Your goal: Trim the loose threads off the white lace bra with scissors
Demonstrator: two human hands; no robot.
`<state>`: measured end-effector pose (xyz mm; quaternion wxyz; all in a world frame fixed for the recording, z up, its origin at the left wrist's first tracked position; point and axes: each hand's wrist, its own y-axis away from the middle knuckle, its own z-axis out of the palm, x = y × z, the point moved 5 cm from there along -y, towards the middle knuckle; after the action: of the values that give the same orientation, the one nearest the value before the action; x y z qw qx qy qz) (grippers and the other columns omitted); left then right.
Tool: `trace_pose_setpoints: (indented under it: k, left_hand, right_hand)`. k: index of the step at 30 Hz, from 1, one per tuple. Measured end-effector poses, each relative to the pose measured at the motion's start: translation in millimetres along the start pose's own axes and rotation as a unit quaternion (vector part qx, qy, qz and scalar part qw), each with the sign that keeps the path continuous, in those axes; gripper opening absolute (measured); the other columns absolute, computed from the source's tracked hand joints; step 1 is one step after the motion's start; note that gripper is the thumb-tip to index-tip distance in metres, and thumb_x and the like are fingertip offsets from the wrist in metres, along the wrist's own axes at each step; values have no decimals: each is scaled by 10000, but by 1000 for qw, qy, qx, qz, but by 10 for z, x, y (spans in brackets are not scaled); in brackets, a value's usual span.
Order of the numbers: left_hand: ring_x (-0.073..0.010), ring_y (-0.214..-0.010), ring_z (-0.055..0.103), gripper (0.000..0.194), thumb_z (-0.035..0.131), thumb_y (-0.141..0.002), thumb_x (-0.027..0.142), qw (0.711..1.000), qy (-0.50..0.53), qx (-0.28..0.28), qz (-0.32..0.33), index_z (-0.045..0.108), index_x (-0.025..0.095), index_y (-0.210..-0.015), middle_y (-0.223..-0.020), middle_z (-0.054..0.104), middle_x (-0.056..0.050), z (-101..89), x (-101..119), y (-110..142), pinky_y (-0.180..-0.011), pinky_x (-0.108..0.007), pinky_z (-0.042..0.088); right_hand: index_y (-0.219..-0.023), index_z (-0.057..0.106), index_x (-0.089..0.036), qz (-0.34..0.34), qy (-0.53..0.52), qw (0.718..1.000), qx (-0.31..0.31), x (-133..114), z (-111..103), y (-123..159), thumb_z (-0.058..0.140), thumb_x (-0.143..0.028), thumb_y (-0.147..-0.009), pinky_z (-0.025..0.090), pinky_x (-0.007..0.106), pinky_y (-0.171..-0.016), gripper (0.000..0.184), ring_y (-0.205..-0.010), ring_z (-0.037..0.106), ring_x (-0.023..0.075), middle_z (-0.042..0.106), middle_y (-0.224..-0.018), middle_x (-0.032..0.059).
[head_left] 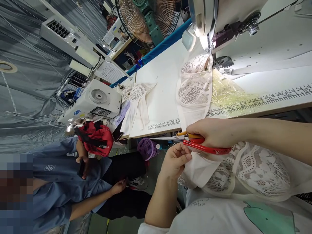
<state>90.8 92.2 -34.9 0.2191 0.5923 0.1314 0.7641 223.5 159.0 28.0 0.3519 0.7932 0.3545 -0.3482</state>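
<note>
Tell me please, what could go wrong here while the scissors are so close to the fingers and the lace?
1. The scissors in the right hand point toward the left hand, which pinches the white fabric just beside the blades; a slip could nick a finger.
2. The lace piece lies right under the scissors, so a careless snip might cut the lace itself.

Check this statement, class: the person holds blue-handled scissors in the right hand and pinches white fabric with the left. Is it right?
Not quite. The head view shows the scissors have red handles, not blue. The right hand holds them, and the left hand pinches the white fabric.
</note>
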Motion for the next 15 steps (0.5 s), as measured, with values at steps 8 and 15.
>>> trace_pose_setpoints:
  k: [8, 15]
  left_hand:
    - [-140, -729, 571, 324, 813, -630, 361, 999, -3, -41, 23, 682, 164, -851, -772, 655, -33, 64, -34, 61, -709, -265, 421]
    - [-83, -563, 494, 336, 808, -618, 414, 1000, 20, 2, 8, 641, 133, -695, -628, 590, -1, 111, -161, 128, -568, -215, 362]
  right_hand:
    - [-658, 359, -225, 3, 12, 1000, -6, 1, 48, 20, 547, -93, -683, 308, 245, -457, 232, -543, 414, 136, 481, -640, -26]
    - [-663, 340, -236, 44, -75, 991, 102, 138, 230, 174, 565, -293, -756, 339, 272, -470, 250, -531, 417, 149, 456, -602, -25]
